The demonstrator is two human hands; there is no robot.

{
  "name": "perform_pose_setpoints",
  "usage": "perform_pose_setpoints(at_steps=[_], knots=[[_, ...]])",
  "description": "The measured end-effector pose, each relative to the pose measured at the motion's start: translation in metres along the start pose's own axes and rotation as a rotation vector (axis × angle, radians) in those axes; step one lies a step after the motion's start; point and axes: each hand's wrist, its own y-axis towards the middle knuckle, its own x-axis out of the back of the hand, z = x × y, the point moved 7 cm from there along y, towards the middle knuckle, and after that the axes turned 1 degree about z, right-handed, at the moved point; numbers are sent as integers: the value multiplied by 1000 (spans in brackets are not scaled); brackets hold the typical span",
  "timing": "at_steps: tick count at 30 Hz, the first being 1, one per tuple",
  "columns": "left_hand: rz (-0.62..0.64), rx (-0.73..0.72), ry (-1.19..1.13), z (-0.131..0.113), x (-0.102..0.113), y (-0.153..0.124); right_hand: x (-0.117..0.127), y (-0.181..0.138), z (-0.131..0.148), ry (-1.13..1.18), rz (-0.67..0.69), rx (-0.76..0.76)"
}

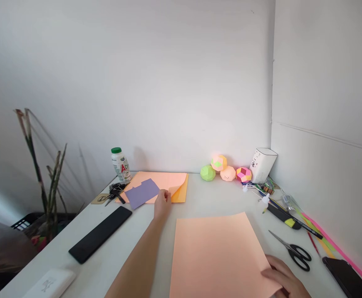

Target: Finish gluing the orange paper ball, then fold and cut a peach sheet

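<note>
My left hand [162, 203] reaches to the back of the table, its fingers pinched at the front edge of a peach paper sheet [176, 180]. That sheet's right corner curls up, baring orange paper [181, 195] beneath. A purple paper piece [142, 193] with a notched edge lies on the stack, just left of my fingers. In front of me is a larger-looking peach paper sheet [213, 252]. My right hand [282, 276] grips its right edge near the lower corner, thumb on top and the other fingers partly hidden.
Scissors [293, 250], a black phone [350, 277], a glue bottle [264, 202] and a cutter [283, 216] lie to the right. Paper polyhedra [220, 163] and a white box [262, 165] stand behind. On the left are a black case [100, 234], keys [116, 191] and a white bottle [121, 166].
</note>
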Motion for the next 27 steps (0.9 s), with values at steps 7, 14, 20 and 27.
perform_pose_setpoints(at_steps=[7, 14, 20, 27], knots=[[165, -289, 147, -26, -19, -9, -2, -2, -4, 22, -9, -25], [165, -266, 214, -23, -23, -6, -1, -1, 0, 28, -5, -33], [106, -171, 196, -11, -14, -2, -2, -2, -4, 45, -10, -43], [110, -202, 195, -9, -14, -2, -4, -4, -6, 28, 8, -34]])
